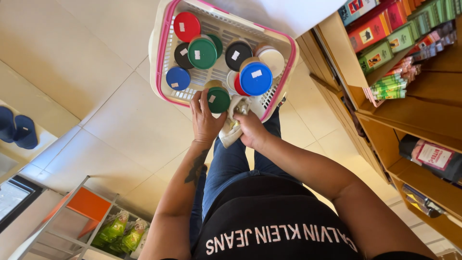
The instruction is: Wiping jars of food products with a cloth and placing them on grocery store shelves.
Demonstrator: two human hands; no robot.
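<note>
Head view, upside down. My left hand (204, 123) grips green-lidded jar (219, 98), fingers curled round its side, at near edge of pink-rimmed basket (161, 72). My right hand (250, 130) closed on pale cloth (233, 127), pressed just beside same jar. Basket packed with jars: red lid (186, 26), blue lid (255, 78), black lid (238, 54), second green lid (202, 53). Wooden shelf (423, 113) with boxes to one side, tiled floor (96, 62) below.

Pink-rimmed cream basket (161, 58), green-lidded jar (219, 98)
</note>
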